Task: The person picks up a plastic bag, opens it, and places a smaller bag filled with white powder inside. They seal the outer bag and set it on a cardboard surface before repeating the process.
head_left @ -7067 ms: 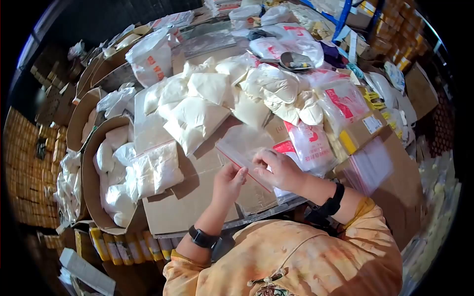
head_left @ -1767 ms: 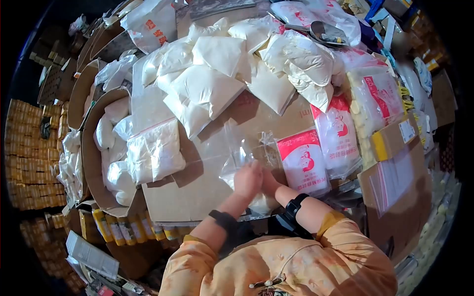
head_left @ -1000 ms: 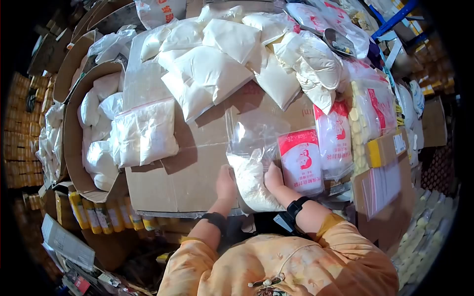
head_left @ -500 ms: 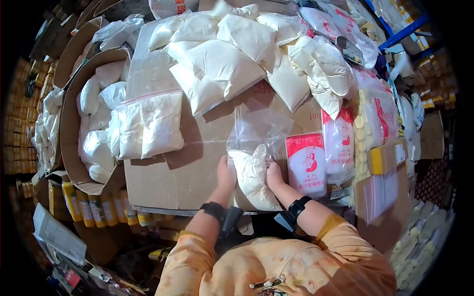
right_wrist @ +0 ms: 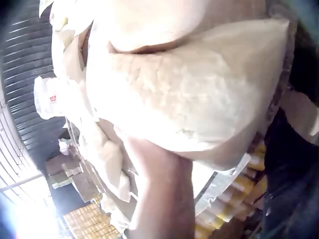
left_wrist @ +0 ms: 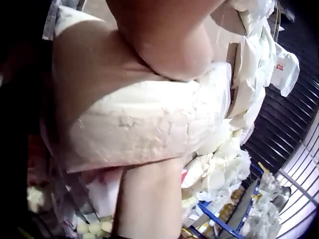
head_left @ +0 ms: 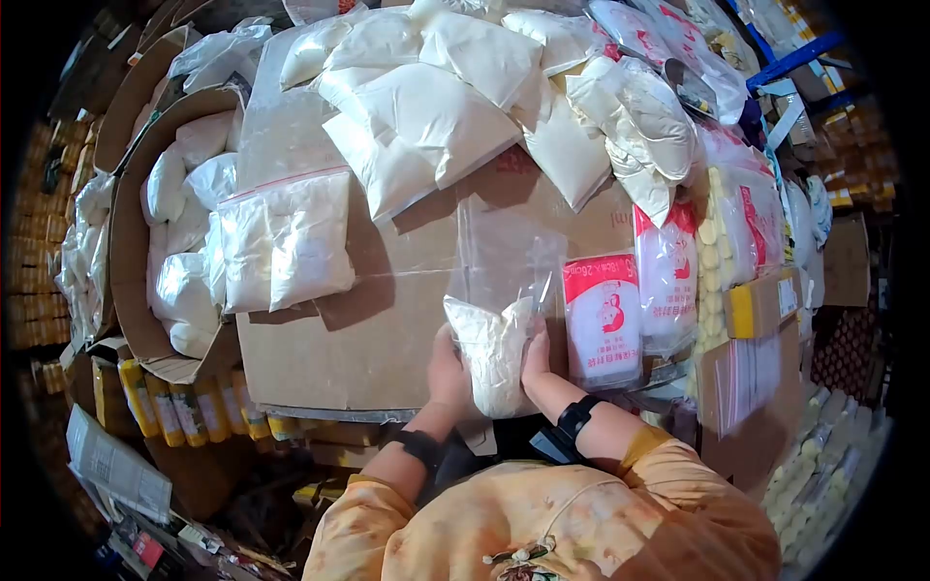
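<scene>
In the head view a clear bag of white powder (head_left: 495, 363) stands at the table's front edge, its unfilled top lying away from the person. Against its left side the left hand (head_left: 448, 373) grips it; the right hand (head_left: 536, 358) grips the right side. In the left wrist view the left hand (left_wrist: 169, 42) presses into the bulging bag (left_wrist: 134, 124), with the other arm beyond. The right wrist view shows the right hand (right_wrist: 149, 20) on the bag (right_wrist: 194, 94). Most fingertips are hidden by the bag.
Filled powder bags (head_left: 436, 121) are heaped at the back. A zip bag (head_left: 288, 242) lies left, beside a carton (head_left: 126, 232) of white bags. Right of the hands are red-and-white packs (head_left: 603, 324) and a small box (head_left: 762, 305).
Seven seconds ago the hands held a flat, transparent bag; later they were together over a bag. Since half a second ago, the powder bag has straightened from its slant between the hands.
</scene>
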`<state>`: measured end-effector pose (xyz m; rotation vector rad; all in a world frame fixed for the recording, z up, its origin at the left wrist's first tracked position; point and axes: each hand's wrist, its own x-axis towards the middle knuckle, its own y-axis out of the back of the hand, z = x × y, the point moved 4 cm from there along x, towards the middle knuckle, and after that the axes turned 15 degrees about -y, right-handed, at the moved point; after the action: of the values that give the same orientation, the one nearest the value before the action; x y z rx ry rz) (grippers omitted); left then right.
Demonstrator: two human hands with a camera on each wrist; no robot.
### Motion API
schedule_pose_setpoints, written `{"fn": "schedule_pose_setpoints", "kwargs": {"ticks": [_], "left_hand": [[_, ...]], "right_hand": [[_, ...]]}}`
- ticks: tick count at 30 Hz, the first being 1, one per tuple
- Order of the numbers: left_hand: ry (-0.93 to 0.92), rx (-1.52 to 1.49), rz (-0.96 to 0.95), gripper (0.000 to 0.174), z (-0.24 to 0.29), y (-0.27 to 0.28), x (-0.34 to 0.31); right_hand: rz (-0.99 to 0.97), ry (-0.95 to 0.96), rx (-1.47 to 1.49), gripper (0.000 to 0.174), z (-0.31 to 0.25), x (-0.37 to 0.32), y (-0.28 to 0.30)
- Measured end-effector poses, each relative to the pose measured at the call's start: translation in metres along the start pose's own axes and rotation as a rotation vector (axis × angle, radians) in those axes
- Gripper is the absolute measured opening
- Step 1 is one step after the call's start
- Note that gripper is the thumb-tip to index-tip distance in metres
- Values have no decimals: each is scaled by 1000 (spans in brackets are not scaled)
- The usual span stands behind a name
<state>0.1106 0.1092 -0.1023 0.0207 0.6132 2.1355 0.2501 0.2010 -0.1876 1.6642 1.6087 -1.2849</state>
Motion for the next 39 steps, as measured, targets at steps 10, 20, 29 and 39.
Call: {"fn": "schedule_pose_setpoints", "kwargs": {"ticks": [10,20,29,39], "left_hand": [[-256,162,20,16,-27,18,24],[345,-864,-162,25,-24,-5,7],[335,-676,-348,23,94,87,-38],[-239,-292,-182,19,82,65,-24]], "right_hand": [[18,554,-1082,15,-41,-44,-26],[-191,28,-786,30,21,55,6],[-528,-406,-1044,26,-102,-129,-58],[-493,724,-1315,30,-123,-155,-76]]}}
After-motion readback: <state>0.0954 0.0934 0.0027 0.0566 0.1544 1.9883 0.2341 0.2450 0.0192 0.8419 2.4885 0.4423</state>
